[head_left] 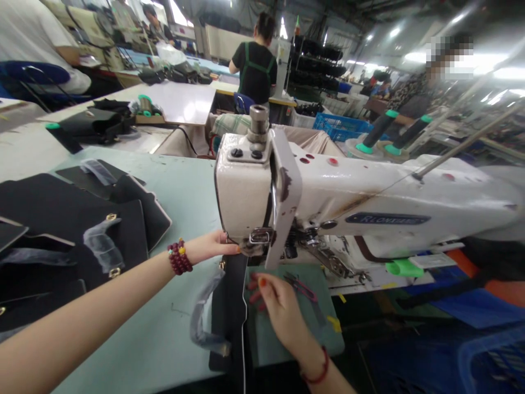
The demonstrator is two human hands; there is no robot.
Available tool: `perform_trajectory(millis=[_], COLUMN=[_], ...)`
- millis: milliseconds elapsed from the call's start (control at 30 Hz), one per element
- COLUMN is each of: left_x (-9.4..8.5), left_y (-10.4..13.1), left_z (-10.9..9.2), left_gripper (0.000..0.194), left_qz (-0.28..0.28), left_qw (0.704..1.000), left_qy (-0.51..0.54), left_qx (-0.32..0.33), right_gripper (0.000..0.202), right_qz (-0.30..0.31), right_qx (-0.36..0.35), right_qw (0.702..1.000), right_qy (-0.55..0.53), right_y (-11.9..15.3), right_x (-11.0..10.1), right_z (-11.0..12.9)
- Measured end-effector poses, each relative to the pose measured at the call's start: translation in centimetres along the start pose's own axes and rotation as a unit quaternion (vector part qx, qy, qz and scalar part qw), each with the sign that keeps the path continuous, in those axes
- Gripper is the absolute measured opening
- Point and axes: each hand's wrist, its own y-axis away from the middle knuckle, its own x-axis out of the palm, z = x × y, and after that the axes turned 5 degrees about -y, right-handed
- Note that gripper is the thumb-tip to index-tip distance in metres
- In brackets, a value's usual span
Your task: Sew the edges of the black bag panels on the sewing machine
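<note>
A white sewing machine (pixel 244 191) stands before me with a black leather panel (pixel 229 323) under its head. The panel has a pale edge and a plastic-wrapped handle (pixel 199 314) on its left side. My left hand (pixel 215 246) reaches to the far end of the panel by the needle area; its thumb is stretched out, and the machine head hides its other fingers. My right hand (pixel 281 309) hovers right of the panel, fingers apart and somewhat blurred, holding nothing I can see. Just beyond it, pink-handled thread snips (pixel 303 287) lie on the green machine bed (pixel 270 350).
Black bag panels (pixel 110 235) with wrapped handles are piled on the left of the pale green table (pixel 184 175). Thread cones (pixel 379 131) stand behind the machine. A blue crate (pixel 342 127) sits farther back. Other people work at the tables beyond.
</note>
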Motion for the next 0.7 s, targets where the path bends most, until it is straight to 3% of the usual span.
perform_trajectory(millis=[67,167,433,700], left_x=[0.0,0.3,1.8,2.8], left_y=[0.0,0.1,0.5,0.9], left_z=[0.0,0.3,0.9,0.6], left_gripper=[0.032,0.033,0.034,0.036], left_qz=[0.02,0.022,-0.042,-0.1], left_qw=[0.999,0.999,0.997,0.993], left_qy=[-0.028,-0.038,0.031,0.042], left_qx=[-0.005,0.005,-0.047,-0.039], right_gripper=[0.048,0.049,0.044,0.045], right_qz=[-0.02,-0.051,-0.049,-0.049], right_qx=[0.02,0.019,0.024,0.032], right_qw=[1.0,0.998,0.997,0.998], right_qy=[-0.011,-0.023,-0.053,-0.025], right_y=[-1.8,-3.6,-3.7,-4.2], right_x=[2.6,4.1,4.0,3.5], right_z=[-1.0,-1.1,-0.6,-0.5])
